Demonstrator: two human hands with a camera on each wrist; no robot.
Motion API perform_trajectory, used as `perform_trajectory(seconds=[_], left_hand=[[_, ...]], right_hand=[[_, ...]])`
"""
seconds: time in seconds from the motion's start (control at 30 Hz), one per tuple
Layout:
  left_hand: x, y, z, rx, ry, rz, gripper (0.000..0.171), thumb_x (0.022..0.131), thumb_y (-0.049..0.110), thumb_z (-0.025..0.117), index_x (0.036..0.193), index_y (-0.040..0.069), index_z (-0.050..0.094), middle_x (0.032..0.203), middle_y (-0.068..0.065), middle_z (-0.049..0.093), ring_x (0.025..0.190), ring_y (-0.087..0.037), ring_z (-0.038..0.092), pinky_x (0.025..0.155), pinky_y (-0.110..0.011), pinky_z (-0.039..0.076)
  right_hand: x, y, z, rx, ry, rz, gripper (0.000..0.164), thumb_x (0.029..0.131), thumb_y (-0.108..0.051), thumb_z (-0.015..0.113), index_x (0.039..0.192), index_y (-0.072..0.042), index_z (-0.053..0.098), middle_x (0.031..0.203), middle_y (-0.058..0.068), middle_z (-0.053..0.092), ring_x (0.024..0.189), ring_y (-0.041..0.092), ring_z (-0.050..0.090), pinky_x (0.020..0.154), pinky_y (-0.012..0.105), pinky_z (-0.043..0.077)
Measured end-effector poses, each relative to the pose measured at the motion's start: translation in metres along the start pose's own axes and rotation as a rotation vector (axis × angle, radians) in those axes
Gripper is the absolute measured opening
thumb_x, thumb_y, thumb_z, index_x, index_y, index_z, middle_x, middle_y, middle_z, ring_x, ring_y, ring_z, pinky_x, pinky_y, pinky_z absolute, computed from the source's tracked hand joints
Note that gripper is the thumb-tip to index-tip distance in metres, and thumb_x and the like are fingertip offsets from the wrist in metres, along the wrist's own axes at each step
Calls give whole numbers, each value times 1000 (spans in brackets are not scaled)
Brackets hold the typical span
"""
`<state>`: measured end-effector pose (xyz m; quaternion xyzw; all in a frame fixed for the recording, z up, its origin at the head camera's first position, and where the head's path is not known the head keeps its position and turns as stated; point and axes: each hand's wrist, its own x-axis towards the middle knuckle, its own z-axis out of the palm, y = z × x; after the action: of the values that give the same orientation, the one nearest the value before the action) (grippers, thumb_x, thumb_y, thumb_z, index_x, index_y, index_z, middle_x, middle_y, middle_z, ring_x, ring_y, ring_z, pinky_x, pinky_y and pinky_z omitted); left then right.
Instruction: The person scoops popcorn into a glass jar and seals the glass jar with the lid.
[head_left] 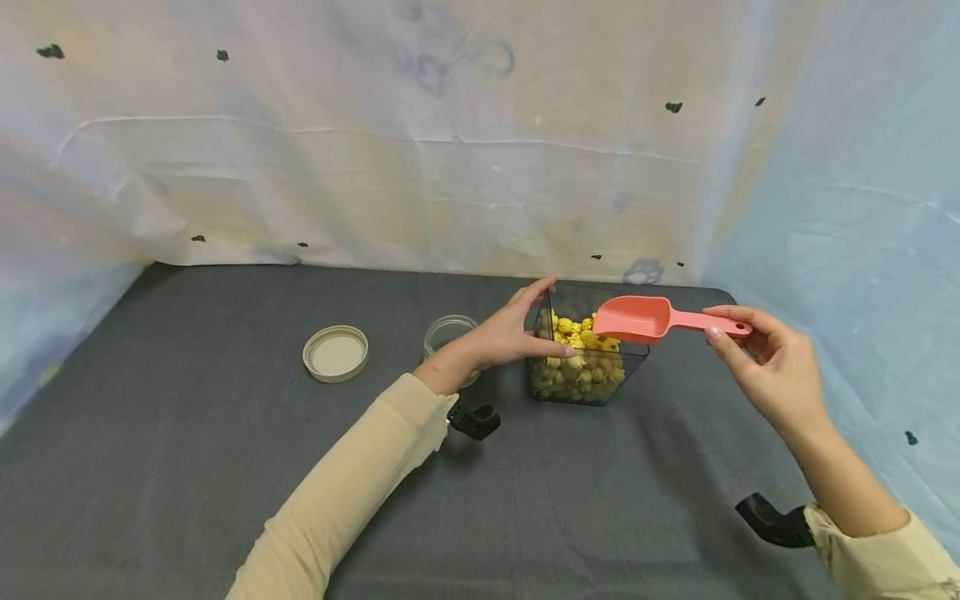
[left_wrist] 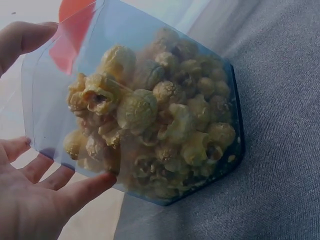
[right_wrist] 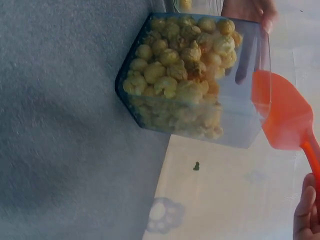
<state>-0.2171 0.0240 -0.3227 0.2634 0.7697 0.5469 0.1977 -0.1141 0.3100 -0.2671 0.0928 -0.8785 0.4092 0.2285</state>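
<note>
A clear, dark-tinted plastic container (head_left: 577, 392) holds yellow popcorn (head_left: 576, 333) and stands on the table. My left hand (head_left: 506, 333) holds the container by its left side, thumb along the near rim and fingers at the far side. The left wrist view shows those fingers spread against the wall beside the popcorn (left_wrist: 170, 120). By its handle, my right hand (head_left: 780, 358) pinches a coral-pink scoop (head_left: 637, 318). The scoop's bowl hangs tilted over the container's open top, its tip just inside the rim in the right wrist view. No popcorn shows in the bowl.
A round glass jar (head_left: 450, 329) stands left of the container, partly hidden behind my left wrist. Farther left, a cream-rimmed round lid (head_left: 336, 353) lies on the grey tabletop (head_left: 225, 433). A pale patterned sheet (head_left: 450, 183) hangs behind the table and along its sides.
</note>
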Motion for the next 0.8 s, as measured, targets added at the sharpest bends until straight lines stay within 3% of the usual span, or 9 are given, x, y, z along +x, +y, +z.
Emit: perform_trajectory(seconds=[0.17, 0.33, 0.6, 0.8], left_hand=[[0, 1, -3, -9, -11, -12, 98, 80, 33, 78, 152, 41, 11, 159, 6, 10, 147, -17, 16, 114, -55, 25], [2, 2, -3, -43, -14, -9, 98, 81, 30, 77, 153, 39, 11, 159, 5, 11, 147, -18, 15, 114, -55, 24], [1, 2, 0, -93, -6, -27, 97, 81, 27, 78, 152, 40, 13, 159, 7, 11, 148, -17, 14, 115, -55, 23], [-1, 1, 2, -120, 12, -34, 98, 80, 24, 79, 152, 40, 14, 160, 7, 11, 148, -16, 14, 115, -55, 22]], right_hand=[[9, -6, -7, -110, -89, -40, 23, 89, -3, 65, 112, 0, 66, 83, -21, 59, 66, -4, 54, 53, 14, 39], [16, -6, -12, -171, -167, -75, 21, 90, -6, 64, 112, -3, 65, 82, -19, 57, 67, -6, 54, 53, 16, 37], [28, -12, -16, -267, -290, -92, 20, 92, -12, 64, 112, -9, 66, 84, -7, 56, 68, 0, 53, 53, 21, 35], [37, -20, -16, -378, -355, -155, 22, 92, -15, 65, 113, -10, 66, 90, 0, 62, 74, -9, 52, 58, 17, 38]])
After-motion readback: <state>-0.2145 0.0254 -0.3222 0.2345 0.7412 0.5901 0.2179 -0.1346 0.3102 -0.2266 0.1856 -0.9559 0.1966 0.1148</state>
